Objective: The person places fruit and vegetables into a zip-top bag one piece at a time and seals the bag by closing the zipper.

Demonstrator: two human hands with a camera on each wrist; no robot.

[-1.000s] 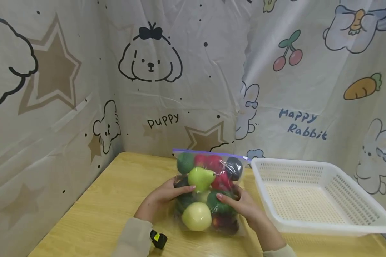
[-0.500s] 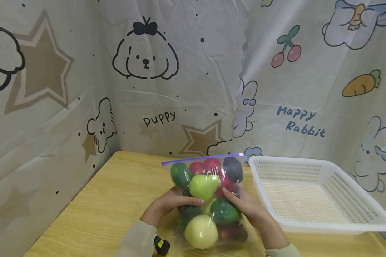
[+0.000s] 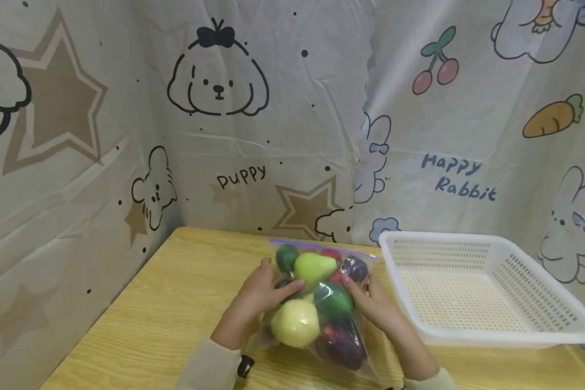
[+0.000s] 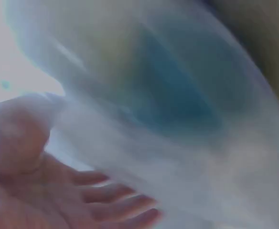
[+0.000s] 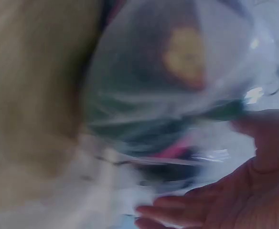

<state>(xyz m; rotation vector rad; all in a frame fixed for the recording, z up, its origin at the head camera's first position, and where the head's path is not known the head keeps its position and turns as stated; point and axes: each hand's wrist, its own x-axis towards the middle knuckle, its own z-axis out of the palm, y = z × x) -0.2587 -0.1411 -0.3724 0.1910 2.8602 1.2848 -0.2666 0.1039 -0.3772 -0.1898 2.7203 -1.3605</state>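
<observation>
A clear zip bag (image 3: 365, 355) with a purple seal strip, packed with fruit, is at the middle of the table, between my hands. Through the plastic show a green pear (image 3: 314, 268), a pale yellow round fruit (image 3: 296, 323), dark green fruits (image 3: 333, 300) and a dark purple one (image 3: 343, 346). My left hand (image 3: 258, 292) is at the bag's left side, thumb over its front; the fingers (image 4: 115, 210) look straight in the left wrist view. At the right side, my right hand (image 3: 375, 303) has its thumb at the plastic and its fingers (image 5: 177, 210) extended. The bag is blurred in both wrist views.
A white perforated plastic basket (image 3: 497, 338) stands at the right with no fruit in it. The wooden table (image 3: 175, 303) meets a printed cloth backdrop (image 3: 273, 135) at the back and left.
The bag dipped toward me, then moved back, and now its lower edge is swung to the right. The fruit has shifted inside. Both hands stay at its sides, the left fingers now showing beside it.
</observation>
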